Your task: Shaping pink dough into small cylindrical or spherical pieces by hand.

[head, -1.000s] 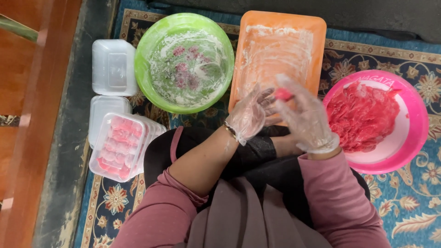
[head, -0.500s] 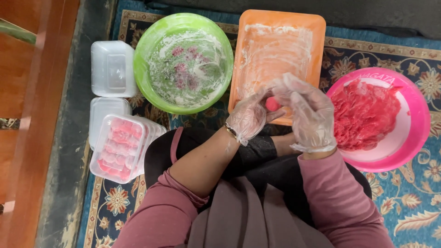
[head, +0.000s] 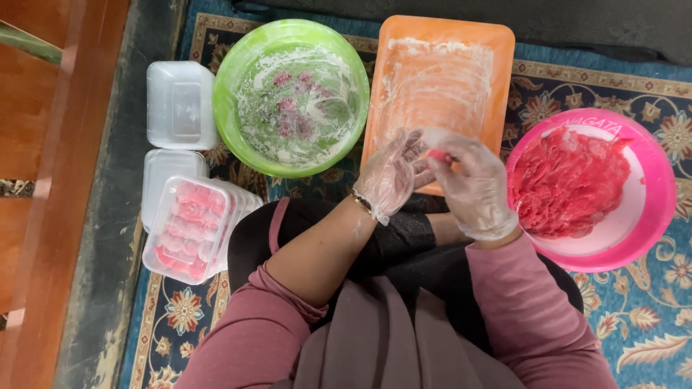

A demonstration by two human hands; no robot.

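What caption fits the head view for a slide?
Gloved left hand and right hand shape a pink piece over a floured orange tray.

pink piece [head: 437, 155]: mostly hidden between the gloved hands, shape unclear | pink bowl [head: 652, 238]: near rim partly behind right sleeve | orange tray [head: 440, 43]: near edge covered by hands | lower clear containers [head: 162, 173]: largely under the filled one [head: 189, 229] | person's lap: cut off at near edge

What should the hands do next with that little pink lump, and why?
Probably set the pink lump into the green bowl. Both gloved hands, left hand and right hand, are pinching it over the floury orange tray, and similar pink pieces already lie in that bowl's white flour.
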